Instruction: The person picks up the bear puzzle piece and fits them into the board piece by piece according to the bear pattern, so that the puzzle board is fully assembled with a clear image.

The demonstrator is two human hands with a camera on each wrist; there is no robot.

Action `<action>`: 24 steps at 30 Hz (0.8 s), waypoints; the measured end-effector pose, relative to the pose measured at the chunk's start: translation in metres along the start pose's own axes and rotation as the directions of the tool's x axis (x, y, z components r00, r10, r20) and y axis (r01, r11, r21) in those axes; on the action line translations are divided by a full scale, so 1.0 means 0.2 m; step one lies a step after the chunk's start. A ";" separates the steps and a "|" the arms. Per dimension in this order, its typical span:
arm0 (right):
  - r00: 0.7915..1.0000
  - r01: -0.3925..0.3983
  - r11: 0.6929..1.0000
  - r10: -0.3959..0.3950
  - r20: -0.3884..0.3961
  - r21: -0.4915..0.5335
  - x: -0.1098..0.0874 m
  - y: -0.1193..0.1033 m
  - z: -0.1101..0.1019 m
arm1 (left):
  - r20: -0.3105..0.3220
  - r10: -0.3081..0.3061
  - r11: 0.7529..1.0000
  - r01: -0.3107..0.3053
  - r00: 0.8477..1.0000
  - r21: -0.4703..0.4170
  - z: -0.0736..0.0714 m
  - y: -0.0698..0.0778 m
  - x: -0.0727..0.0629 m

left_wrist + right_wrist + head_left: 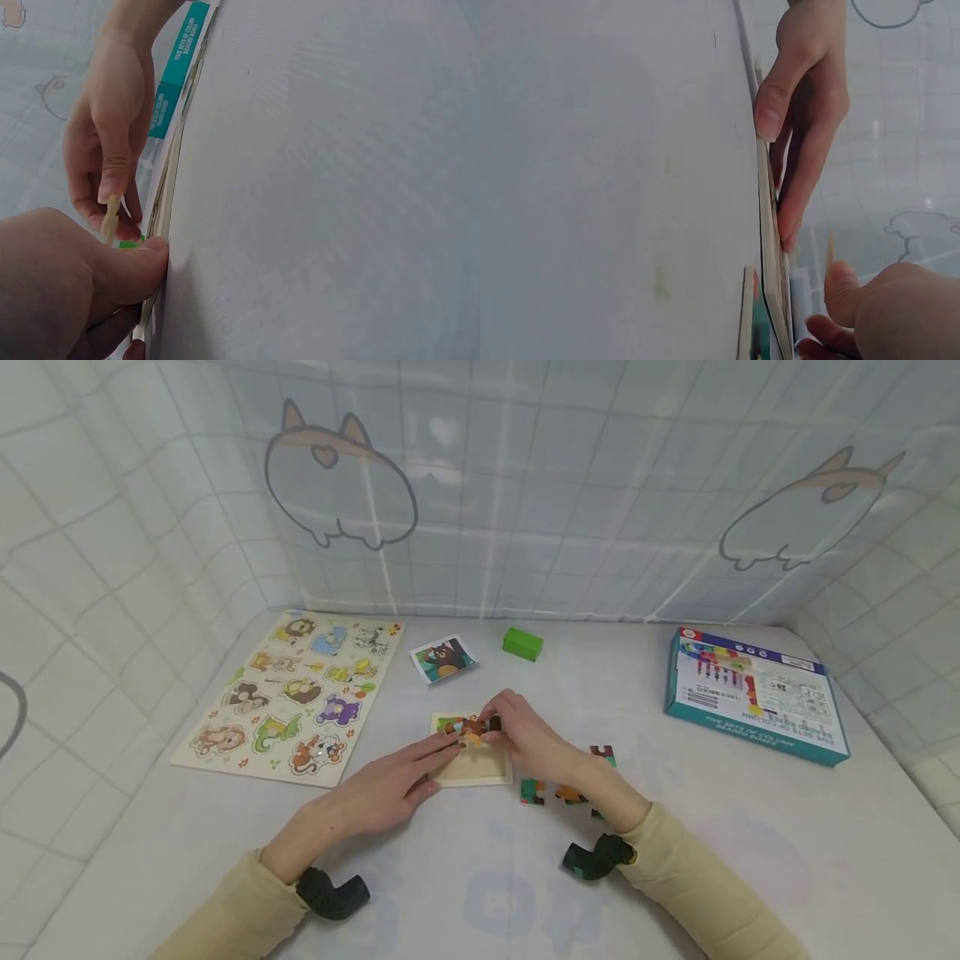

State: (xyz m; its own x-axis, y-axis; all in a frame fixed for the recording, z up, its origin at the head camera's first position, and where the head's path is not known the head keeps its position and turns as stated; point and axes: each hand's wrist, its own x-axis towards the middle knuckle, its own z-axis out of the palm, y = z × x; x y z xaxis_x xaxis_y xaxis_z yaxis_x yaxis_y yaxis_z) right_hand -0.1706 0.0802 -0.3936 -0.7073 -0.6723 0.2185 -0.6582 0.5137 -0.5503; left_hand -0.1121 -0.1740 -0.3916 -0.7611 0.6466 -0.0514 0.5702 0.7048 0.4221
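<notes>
The person wears 2 pale beige sleeves, the left sleeve (240, 910) at 7 o'clock in the head view and the right sleeve (693, 872) at 5 o'clock, both slightly puffy, with gathered cuffs. Beside each cuff sits 1 black, curved piece: the left wrist camera (332, 903) bends like a hook, while the right wrist camera (609, 853) has a small green patch toward 8 o'clock. The left hand (377, 793) and right hand (531, 737) are bare.

Pale wooden puzzle tray (480, 768), lying flat, green piece (446, 724) in far left corner, brown bear jigsaw piece (473, 729) pinched above, loose pieces (533, 791) at right
</notes>
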 end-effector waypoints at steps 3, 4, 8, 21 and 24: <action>1.000 0.007 1.000 -0.007 -0.001 -0.005 0.00 0.00 0.02 | 0.003 -0.001 1.000 0.001 1.000 0.001 0.00 0.00 0.00; 1.000 0.011 1.000 -0.011 0.001 -0.008 0.00 0.00 0.02 | 0.004 -0.001 1.000 0.001 1.000 0.001 -0.01 0.00 0.00; 1.000 0.029 0.999 -0.029 -0.008 -0.022 -0.01 0.00 0.04 | 0.005 -0.003 1.000 0.003 1.000 0.002 -0.01 0.00 0.00; 0.999 0.040 0.998 -0.041 -0.013 -0.047 -0.02 0.00 0.06 | 0.003 -0.026 1.000 0.026 1.000 -0.005 -0.01 0.01 0.00; 0.999 0.044 0.998 -0.044 -0.015 -0.051 -0.02 0.00 0.06 | 0.001 -0.026 1.000 0.026 1.000 -0.007 -0.01 0.01 0.00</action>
State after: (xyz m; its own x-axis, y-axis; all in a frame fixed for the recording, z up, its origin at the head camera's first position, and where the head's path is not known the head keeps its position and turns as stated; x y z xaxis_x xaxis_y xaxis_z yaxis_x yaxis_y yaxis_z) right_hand -0.1648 0.0756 -0.4047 -0.6811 -0.6865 0.2546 -0.7007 0.5104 -0.4984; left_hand -0.1118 -0.1728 -0.3896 -0.7753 0.6285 -0.0632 0.5482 0.7191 0.4270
